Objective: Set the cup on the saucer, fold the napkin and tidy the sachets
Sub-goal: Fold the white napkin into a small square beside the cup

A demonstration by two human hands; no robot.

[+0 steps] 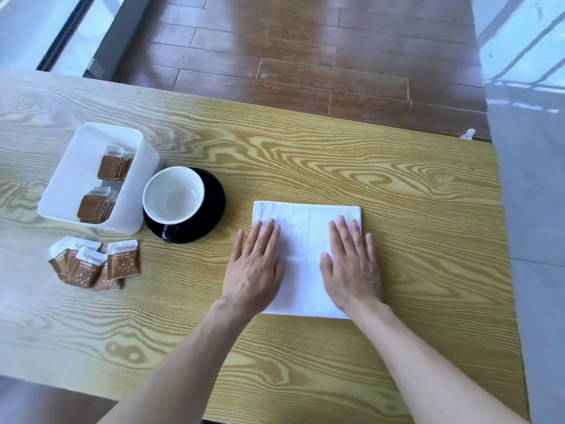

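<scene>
1. Wood-grain table point(336, 154) fills most of the view, with dark wooden floor point(305, 56) beyond its far edge at 12 o'clock.
2. On the table lies the white napkin point(305, 240), spread flat as a rough square, with fold creases showing across it.
3. The left hand point(253, 270) rests palm down on the napkin's left edge; its fingers point(269, 234) are straight and close together, the thumb held a little apart.
4. The right hand point(351, 270) lies palm down on the napkin's right part, its fingers point(345, 234) straight and slightly spread.
5. At 9 o'clock from the napkin, near it but apart, the white-lined cup point(173, 195) sits on the black saucer point(211, 209), off-centre toward the saucer's left side.
6. Just left of the cup, touching or nearly so, stands a white box point(70, 185) with brown sachets point(105, 185) upright in two groups against its right wall.
7. At 6 o'clock from the box, a loose pile of sachets point(94, 266) lies overlapping on the table, well apart from the napkin.
</scene>
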